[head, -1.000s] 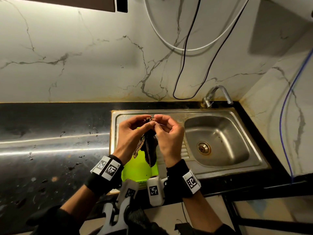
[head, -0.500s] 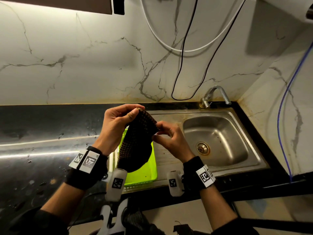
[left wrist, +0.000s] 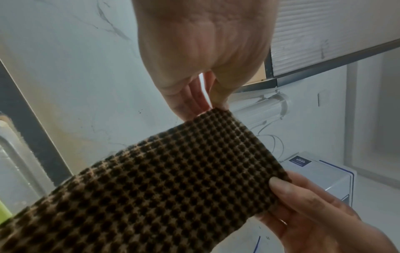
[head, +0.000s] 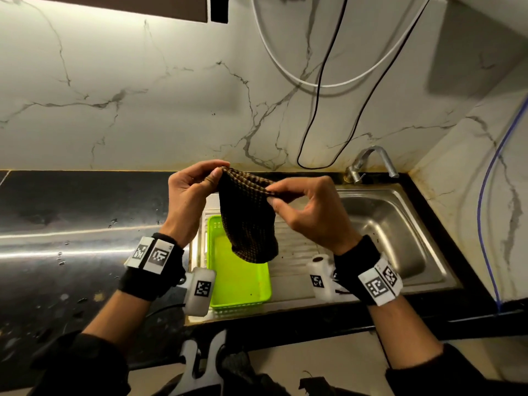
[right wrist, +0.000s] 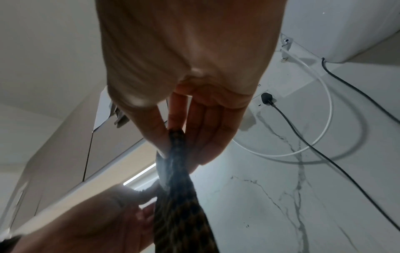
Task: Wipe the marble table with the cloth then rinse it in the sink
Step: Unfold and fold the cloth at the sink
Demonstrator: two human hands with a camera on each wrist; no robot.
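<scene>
Cloth (head: 248, 221), dark waffle-weave with tan grid, is hanging in the air above a lime plastic tray (head: 240, 284) on the ribbed steel drainboard. Left hand (head: 190, 197) and right hand (head: 310, 211) are each pinching a top corner. Steel sink (head: 400, 238) is lying rightward, set into the glossy black worktop (head: 71, 218).

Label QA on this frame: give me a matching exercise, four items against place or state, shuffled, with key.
Items:
1. cloth
2. green tray
3. tap
4. black cable

Places or states:
A. on the sink's drainboard
B. hangs in a loop down the marble wall
C. at the back rim of the sink
D. pinched at its top edge by left hand and right hand, hanging in the air

Pairs: 1-D, 2-A, 3-C, 4-B
</scene>
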